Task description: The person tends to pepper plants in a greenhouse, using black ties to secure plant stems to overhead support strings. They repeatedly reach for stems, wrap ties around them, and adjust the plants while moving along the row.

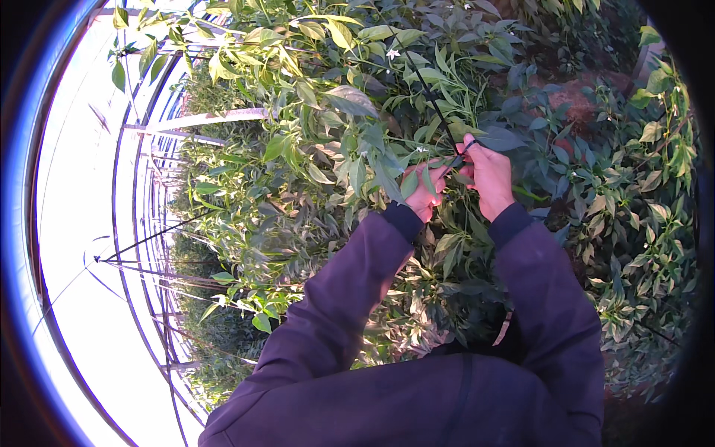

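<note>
Both my hands are raised in front of me among leafy green plants with small white flowers, which look like pepper plants (pixel 350 100). A thin black cord (pixel 434 100) slants down from above to where my hands meet. My right hand (pixel 489 179) pinches the cord, with a short dark length curving over by the thumb. Close to its left, my left hand (pixel 423 195) is closed at the lower end of the cord, partly behind leaves. Its fingertips are partly covered, so exactly what they grip is unclear. Stems and narrow leaves hang around both hands.
Dense foliage (pixel 625 223) also grows to the right, with a patch of brown soil (pixel 577 100) between rows. On the left stands a bright greenhouse wall with curved dark ribs (pixel 119 216). Wires (pixel 164 231) run from it into the plants.
</note>
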The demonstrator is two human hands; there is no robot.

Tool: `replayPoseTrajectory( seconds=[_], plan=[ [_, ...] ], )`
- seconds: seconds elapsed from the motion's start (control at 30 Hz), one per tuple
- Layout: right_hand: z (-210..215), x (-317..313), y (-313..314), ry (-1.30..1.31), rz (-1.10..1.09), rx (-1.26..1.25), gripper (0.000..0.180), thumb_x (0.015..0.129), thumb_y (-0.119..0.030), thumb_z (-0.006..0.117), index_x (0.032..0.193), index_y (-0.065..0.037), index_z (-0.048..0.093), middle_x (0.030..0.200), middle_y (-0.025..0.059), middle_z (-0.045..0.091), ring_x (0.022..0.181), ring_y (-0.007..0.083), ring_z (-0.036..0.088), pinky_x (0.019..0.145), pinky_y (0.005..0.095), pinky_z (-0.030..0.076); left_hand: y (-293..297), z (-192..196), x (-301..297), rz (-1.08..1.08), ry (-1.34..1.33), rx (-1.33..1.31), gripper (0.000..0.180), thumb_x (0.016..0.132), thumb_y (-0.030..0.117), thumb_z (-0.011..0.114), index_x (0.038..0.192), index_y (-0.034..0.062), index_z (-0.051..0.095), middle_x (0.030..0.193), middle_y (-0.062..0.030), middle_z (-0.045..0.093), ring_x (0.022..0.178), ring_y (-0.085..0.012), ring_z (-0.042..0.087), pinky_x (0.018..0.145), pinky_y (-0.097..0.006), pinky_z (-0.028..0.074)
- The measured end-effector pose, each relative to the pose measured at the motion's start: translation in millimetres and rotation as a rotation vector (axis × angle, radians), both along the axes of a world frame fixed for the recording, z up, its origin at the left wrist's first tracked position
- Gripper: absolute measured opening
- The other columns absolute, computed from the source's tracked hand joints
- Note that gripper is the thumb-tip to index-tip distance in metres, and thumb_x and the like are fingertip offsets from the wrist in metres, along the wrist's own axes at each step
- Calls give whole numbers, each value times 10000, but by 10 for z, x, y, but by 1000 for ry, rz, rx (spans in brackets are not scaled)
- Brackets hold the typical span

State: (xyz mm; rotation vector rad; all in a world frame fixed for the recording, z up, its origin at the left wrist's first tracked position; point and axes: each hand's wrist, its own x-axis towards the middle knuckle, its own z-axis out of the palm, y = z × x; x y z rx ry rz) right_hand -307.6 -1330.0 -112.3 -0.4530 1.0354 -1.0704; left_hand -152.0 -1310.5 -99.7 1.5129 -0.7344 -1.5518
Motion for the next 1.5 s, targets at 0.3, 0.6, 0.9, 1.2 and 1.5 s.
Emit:
replayPoseTrajectory(
  seconds=[0.3,0.6,0.9,1.2,1.5],
  plan=[
    [-82,-18,-130,-11,278,30,373,1029,-364,643,934,-7,699,848,49,678,704,163,697,626,302,579,-23,-180,144,21,-14,10,154,1031,189,644,1141,84,672,690,77,522,517,-19,436,406,-195,303],
    [-228,21,-224,-8,256,-18,375,1037,-327,632,918,24,693,857,89,697,728,176,708,642,310,617,91,-123,57,-46,108,-64,244,993,214,685,1209,115,631,733,89,479,600,-16,437,480,-194,361],
    [-312,-2,-246,-23,289,-21,323,1016,-280,678,963,37,710,885,94,697,757,172,708,669,289,629,233,-292,202,-121,-144,-148,356,970,318,747,1219,88,637,949,43,635,690,-52,545,599,-232,446],
    [-187,-77,-256,-60,428,24,259,1016,-192,665,1085,56,680,972,99,699,827,186,728,747,290,636,30,-710,819,19,339,-197,297,1008,107,657,1286,7,628,1100,-55,712,803,-67,599,675,-217,478],
    [-271,-66,-352,-20,599,32,206,1006,-159,633,1067,29,688,972,94,716,849,187,734,788,298,627,-237,-925,1056,-476,697,-387,463,1120,305,433,1473,6,458,1502,-153,507,1345,-255,540,1148,-393,434]
  ],
)
